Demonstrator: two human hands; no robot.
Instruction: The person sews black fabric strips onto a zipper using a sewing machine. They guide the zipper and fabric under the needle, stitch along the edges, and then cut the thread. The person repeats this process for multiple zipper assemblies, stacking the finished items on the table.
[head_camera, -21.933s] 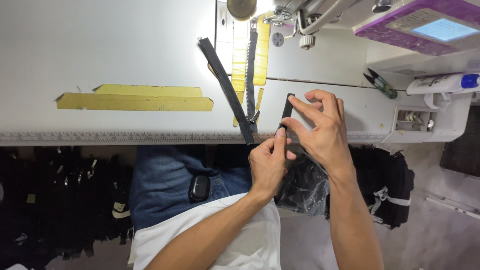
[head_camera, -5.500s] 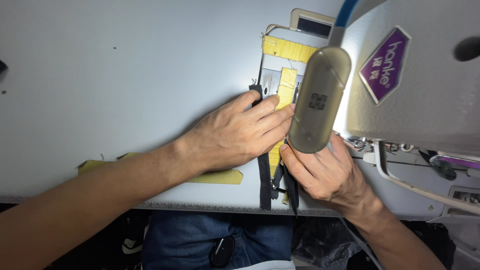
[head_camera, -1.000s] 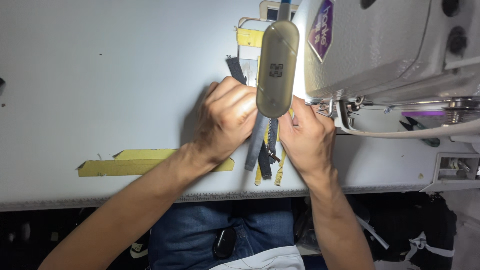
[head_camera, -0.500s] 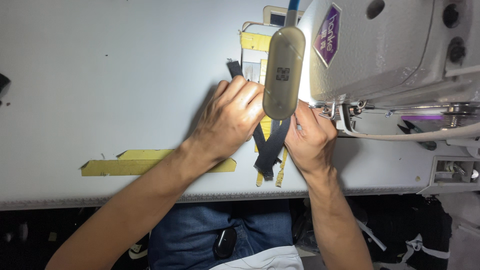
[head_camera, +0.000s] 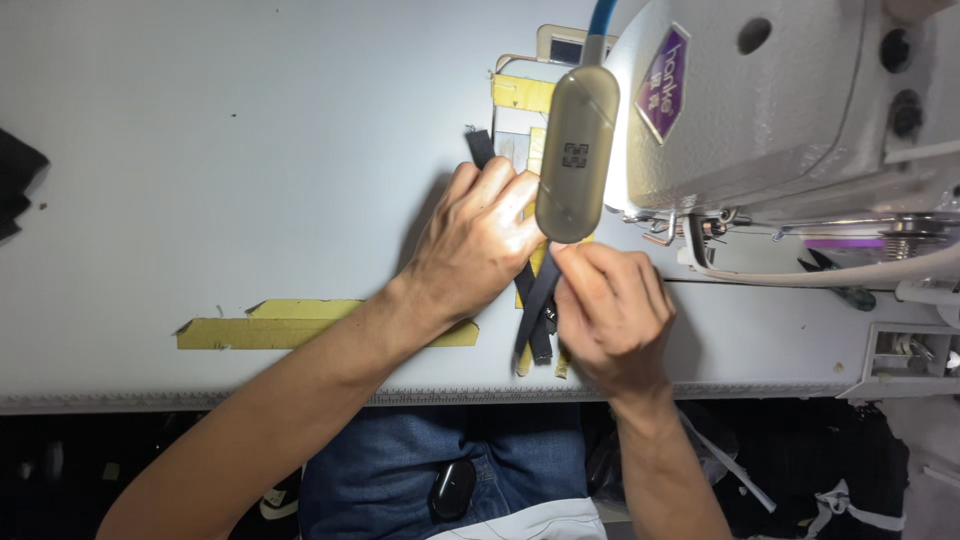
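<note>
Dark strap under left hand, beside right hand.

Dark strap: narrow, flat, lying on the white table near its front edge, over yellow tape strips. Its far end shows beyond the fingers, angled toward the back edge. Two overlapping lengths cross at the near end.

strap middle under hands, needle behind lamp
</note>
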